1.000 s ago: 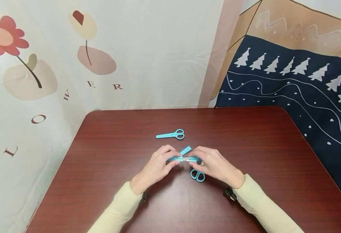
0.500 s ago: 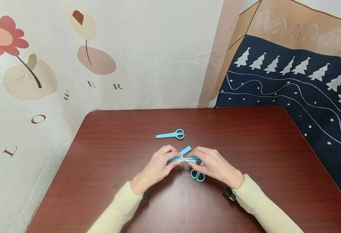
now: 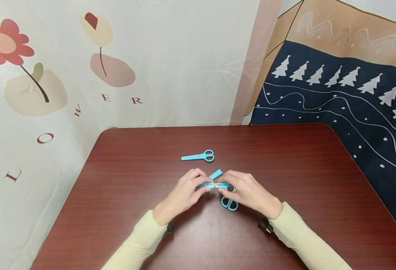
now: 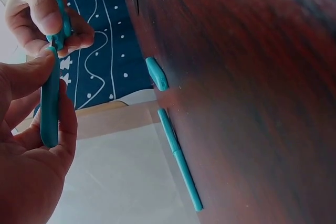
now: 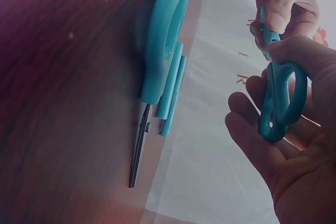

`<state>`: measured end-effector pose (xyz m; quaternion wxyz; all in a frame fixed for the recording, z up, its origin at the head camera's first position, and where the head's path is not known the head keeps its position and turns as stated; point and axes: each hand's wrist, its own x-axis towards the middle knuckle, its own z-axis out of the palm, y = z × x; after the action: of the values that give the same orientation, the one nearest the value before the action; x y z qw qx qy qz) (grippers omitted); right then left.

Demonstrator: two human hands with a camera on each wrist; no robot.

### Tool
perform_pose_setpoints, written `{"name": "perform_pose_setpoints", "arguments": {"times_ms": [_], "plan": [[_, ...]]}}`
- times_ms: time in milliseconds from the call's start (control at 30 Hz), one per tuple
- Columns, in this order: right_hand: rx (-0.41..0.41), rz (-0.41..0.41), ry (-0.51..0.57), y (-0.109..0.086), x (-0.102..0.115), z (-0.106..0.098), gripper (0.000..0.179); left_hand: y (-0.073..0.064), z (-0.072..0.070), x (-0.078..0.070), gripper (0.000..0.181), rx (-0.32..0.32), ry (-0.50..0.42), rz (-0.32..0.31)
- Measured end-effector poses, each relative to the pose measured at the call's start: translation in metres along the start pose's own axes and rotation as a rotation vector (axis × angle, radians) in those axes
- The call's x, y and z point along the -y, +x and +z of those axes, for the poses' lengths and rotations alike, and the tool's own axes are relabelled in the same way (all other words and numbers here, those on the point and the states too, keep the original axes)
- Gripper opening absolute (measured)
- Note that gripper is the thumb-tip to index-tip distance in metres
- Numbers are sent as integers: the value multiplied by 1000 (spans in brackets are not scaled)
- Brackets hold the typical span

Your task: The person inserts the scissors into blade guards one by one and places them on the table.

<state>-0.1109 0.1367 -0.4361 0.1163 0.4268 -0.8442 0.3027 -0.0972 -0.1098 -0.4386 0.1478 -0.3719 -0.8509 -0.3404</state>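
My left hand (image 3: 184, 191) pinches a light-blue blade sheath (image 4: 50, 103) between thumb and fingers. Opposite it, my right hand (image 3: 250, 191) grips light-blue scissors (image 5: 286, 95) by the handles. Their blades point left into the sheath's mouth, and a short bit of metal shows between the hands. Below my right hand, a second pair of scissors (image 3: 229, 203) lies bare-bladed on the table, its blades partly hidden in the head view. Just behind the fingertips rests a loose sheath (image 3: 216, 174). Farther back lie sheathed scissors (image 3: 198, 156), handles to the right.
The dark red-brown wooden table (image 3: 130, 161) has rounded far corners. Behind it hang a pale flower-print cloth (image 3: 184, 67) and a navy cloth with white trees (image 3: 319, 101). Dark wrist devices (image 3: 266, 225) sit at the cuffs of the pale sleeves.
My hands have come slightly closer together, the left shifting a little right with the sheath. Less bare blade shows between them. The items on the table have not moved.
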Motion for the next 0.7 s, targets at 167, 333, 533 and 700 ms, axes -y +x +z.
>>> {"name": "perform_pose_setpoints", "arguments": {"times_ms": [167, 333, 533, 700], "plan": [[-1, 1, -3, 1, 0, 0, 22, 1, 0, -2, 16, 2, 14, -2], [-8, -6, -5, 1, 1, 0, 22, 1, -1, -3, 16, 6, 23, -11], [-13, -11, -1, 0, 1, 1, 22, 1, 1, -3, 17, -2, 32, 3], [-17, -13, -2, 0, 1, 1, 22, 2, 1, -4, 16, 12, 39, -9]]}}
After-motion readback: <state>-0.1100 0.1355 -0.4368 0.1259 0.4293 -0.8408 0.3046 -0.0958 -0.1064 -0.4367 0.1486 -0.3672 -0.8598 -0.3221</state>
